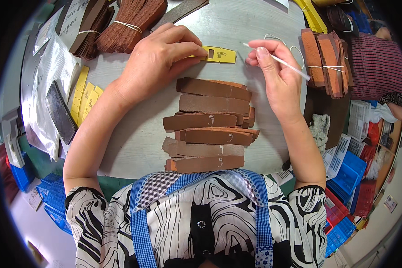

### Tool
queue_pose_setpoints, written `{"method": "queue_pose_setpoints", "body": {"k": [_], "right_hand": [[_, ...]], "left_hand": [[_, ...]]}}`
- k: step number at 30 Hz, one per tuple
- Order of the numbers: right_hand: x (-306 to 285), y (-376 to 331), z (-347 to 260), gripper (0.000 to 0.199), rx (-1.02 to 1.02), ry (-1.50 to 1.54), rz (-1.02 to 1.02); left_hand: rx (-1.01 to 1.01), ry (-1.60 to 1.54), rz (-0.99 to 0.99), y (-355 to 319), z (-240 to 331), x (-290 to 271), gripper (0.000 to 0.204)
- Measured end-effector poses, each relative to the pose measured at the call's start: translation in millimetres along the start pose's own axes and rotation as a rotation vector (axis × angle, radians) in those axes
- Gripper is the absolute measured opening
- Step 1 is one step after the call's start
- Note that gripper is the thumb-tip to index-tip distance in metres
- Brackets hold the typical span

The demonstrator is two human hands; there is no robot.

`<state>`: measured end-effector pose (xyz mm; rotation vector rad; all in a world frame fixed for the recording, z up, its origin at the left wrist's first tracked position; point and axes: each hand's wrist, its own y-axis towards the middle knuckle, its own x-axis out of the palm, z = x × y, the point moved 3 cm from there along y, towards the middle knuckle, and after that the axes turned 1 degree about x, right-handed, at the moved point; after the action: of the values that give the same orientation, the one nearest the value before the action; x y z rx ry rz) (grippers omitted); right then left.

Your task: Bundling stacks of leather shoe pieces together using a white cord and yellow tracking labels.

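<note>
Near the top middle, my left hand (154, 58) has its fingers closed on the left end of a flat yellow template (228, 55) with a small square cut-out. Whether anything lies under the template I cannot tell. To its right my right hand (281, 82) pinches a thin white marking stick (295, 70), tilted, its tip pointing left and apart from the template. Just below my hands, brown leather strips (213, 90) lie in several small overlapping piles down the table. The lower strips (214, 163) carry small white marks.
Tied bundles of brown strips stand at the upper left (131, 24) and right (324, 64). A dark phone (60, 111), yellow templates (87, 100) and a clear plastic bag (47, 85) lie left. Blue baskets (53, 201) stand below the table. A person in striped cloth (382, 64) is at right.
</note>
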<state>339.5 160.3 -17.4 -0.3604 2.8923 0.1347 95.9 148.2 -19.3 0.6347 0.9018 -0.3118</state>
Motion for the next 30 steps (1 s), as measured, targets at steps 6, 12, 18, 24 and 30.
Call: {"method": "queue_pose_setpoints", "body": {"k": [6,12,18,24,30], "right_hand": [[5.6,4.8,-7.5,0.033,-0.04,-0.13,-0.054],[32.8,15.1,-14.3,0.02,-0.363,-0.484,-0.109],[36.5,15.7,-19.1,0.014,-0.433,-0.606,-0.101],[45.1,15.2,-25.8,0.019,-0.318,-0.519,-0.153],[52.1,75.0,-21.7,0.02,-0.181,-0.233,-0.167]], "left_hand": [[-0.003,0.013,0.021,1.0,1.8,2.8,0.019],[0.028,0.013,0.062,0.5,3.1,5.0,0.016],[0.038,0.027,0.067,-0.4,3.2,5.5,0.016],[0.038,0.014,0.082,-1.1,3.8,4.4,0.014],[-0.044,-0.089,0.007,-4.1,8.1,6.2,0.014]]}}
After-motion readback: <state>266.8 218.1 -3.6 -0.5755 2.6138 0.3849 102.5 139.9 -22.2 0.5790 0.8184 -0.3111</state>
